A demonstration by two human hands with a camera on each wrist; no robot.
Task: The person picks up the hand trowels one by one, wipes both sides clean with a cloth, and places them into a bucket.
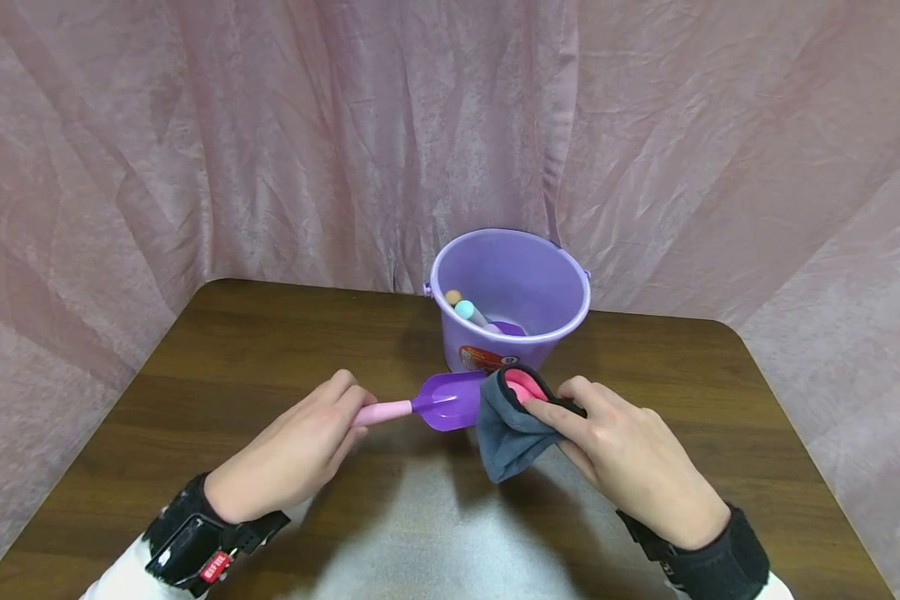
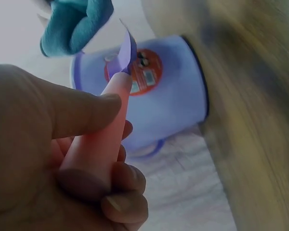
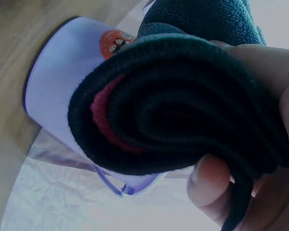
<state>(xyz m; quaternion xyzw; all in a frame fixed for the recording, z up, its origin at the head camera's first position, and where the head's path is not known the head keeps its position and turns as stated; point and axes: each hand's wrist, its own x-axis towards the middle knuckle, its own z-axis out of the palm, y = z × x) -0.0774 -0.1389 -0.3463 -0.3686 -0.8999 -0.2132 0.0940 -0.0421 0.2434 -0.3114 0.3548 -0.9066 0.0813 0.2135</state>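
Observation:
My left hand (image 1: 300, 442) grips the pink handle of a toy shovel (image 1: 450, 402) with a purple scoop, its thumb laid along the handle in the left wrist view. The scoop points right, above the table. In my right hand (image 1: 630, 454) is a folded cloth (image 1: 513, 429), grey-blue with a dark edge and a pink inner side, pinched between thumb and fingers. In the head view the cloth overlaps the scoop's tip; whether they touch I cannot tell. Behind both hands stands a purple bucket (image 1: 510, 283) with an orange sticker, also seen past the cloth in the right wrist view.
Inside the bucket lie a mint-topped piece (image 1: 465, 310), a tan round end (image 1: 453, 297) and a purple piece (image 1: 508, 328). The bucket stands near the back edge of the brown wooden table (image 1: 285, 342). A pink curtain (image 1: 345, 142) hangs behind.

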